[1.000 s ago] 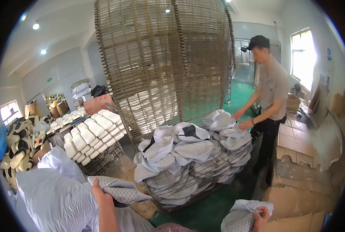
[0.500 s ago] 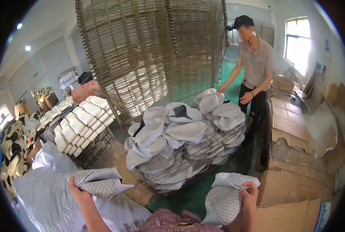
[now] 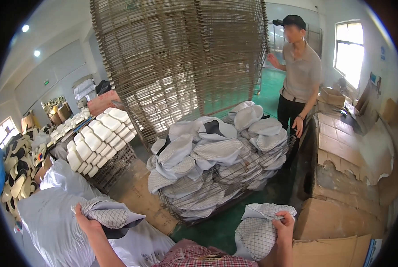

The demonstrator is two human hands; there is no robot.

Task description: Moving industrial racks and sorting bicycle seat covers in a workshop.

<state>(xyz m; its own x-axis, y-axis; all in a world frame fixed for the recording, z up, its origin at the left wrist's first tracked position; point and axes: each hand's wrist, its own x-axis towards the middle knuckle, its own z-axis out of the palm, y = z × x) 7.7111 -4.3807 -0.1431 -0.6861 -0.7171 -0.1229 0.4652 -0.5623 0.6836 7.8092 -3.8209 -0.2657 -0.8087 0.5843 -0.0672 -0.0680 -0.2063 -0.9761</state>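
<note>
Workshop floor: green-painted floor (image 3: 216, 229) is stretching between stacked goods; we are standing at its near edge, looking down over our hands.
Left hand: our left hand (image 3: 84, 221) is clenching one grey quilted slipper upper (image 3: 107, 216) from above, its grip pinching the piece near its edge, just over the white plastic sack (image 3: 52, 222), probably to keep it off the pile.
Right hand: our right hand (image 3: 284, 222) is gripping a second quilted upper (image 3: 259, 229), fingers curling over its top fold, so the piece is hanging upright by the cardboard box (image 3: 330, 220).
Supply: wire cart (image 3: 234, 191) between the hands is brimming with more uppers, within reach ahead.
Obstacles: tall wire rack (image 3: 181, 58) is looming behind the cart; a co-worker (image 3: 301, 73) is standing beyond it, one hand on the rack.
Left side: white slipper soles (image 3: 96, 138) are lying in rows.
</note>
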